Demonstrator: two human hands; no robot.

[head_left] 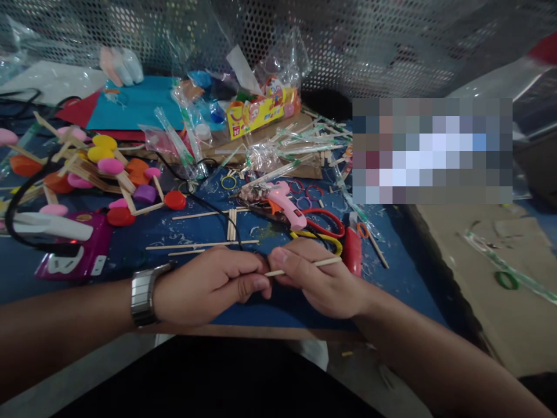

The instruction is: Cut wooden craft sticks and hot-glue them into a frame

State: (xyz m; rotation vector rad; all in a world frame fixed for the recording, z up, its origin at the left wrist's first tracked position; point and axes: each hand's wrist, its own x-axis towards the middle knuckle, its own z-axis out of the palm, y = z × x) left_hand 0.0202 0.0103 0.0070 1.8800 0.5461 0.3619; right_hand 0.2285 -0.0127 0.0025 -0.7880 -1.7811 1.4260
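Both my hands meet above the near edge of the blue table. My right hand (319, 277) is closed on a thin wooden stick (326, 262), which runs under the thumb and out past the knuckles. My left hand (213, 281), with a metal watch on the wrist, pinches at the stick's left end, whose tip is hidden in the fingers. Just beyond lie more thin wooden sticks (202, 245), some side by side in a short upright bundle (232, 224). A pink glue gun (287, 203) rests behind my right hand, near red-handled scissors (326, 220).
To the left are stick constructions with coloured egg-shaped pieces (104, 150) and a purple power strip (73, 244) with a white plug and black cable. Plastic-wrapped sticks (287, 145) and a yellow-labelled bag (256, 116) lie at the back. Cardboard (461, 290) is at right.
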